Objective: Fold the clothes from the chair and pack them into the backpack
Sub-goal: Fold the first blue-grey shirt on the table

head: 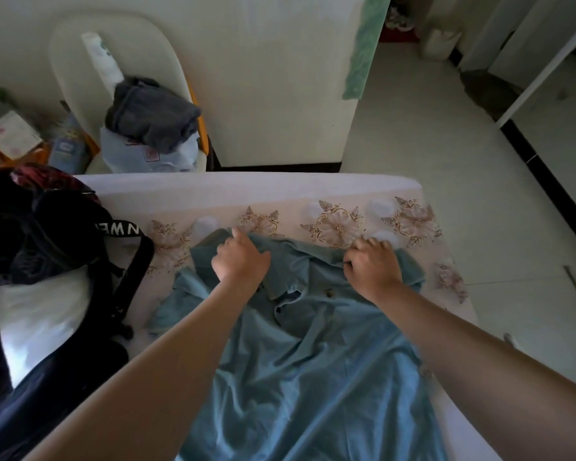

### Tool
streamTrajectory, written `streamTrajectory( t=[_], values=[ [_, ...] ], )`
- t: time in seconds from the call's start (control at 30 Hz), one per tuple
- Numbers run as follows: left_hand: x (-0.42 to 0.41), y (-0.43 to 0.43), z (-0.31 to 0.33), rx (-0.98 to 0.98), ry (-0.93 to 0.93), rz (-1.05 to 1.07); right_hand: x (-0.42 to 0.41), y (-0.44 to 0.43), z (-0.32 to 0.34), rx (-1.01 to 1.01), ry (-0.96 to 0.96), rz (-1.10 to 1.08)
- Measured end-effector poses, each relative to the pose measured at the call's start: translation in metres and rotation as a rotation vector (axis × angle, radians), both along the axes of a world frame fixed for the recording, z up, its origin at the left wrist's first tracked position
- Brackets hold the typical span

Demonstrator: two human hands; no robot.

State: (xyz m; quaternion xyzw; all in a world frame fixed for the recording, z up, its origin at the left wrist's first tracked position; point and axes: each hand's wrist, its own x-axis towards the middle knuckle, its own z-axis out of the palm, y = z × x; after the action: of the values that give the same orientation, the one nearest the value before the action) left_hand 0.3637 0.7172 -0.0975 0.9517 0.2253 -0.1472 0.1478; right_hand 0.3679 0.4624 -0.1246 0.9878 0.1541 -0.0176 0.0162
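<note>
A blue collared shirt [313, 371] lies spread on the flower-patterned bed [313, 194]. The left hand [241, 259] and the right hand [373, 264] each grip its shoulder fabric near the far edge. A black backpack [47, 261] sits at the bed's left edge; beyond the far edge a chair [77, 48] holds grey clothes [153, 111].

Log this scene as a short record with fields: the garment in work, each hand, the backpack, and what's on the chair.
garment: blue collared shirt, spread rumpled on the bed, not yet folded
left hand: grips the shirt near its collar
right hand: grips the shirt's other shoulder
backpack: black, on the bed, left of the shirt
chair: grey garment atop a pale blue garment
</note>
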Motion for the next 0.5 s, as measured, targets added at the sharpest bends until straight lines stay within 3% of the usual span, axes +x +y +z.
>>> streamTrajectory(
  t=[0.07, 0.13, 0.33, 0.4, 0.5],
  values=[
    [0.005, -0.001, 0.002, 0.006, 0.060, 0.030, 0.005, -0.002, 0.000, 0.008, -0.003, -0.013],
    [0.010, -0.001, 0.000, -0.068, -0.009, 0.028, 0.012, -0.002, 0.003, 0.052, -0.037, -0.092],
    [0.053, -0.005, 0.026, -0.702, -0.574, 0.187, 0.039, -0.019, 0.012, 0.028, -0.105, -0.409],
    [0.062, -0.011, 0.029, -0.667, -0.588, 0.146, 0.041, -0.018, 0.013, -0.008, -0.102, -0.427],
    [0.060, -0.015, 0.012, -0.359, -0.428, -0.015, 0.036, -0.012, 0.007, 0.023, -0.121, -0.222]
  ],
)
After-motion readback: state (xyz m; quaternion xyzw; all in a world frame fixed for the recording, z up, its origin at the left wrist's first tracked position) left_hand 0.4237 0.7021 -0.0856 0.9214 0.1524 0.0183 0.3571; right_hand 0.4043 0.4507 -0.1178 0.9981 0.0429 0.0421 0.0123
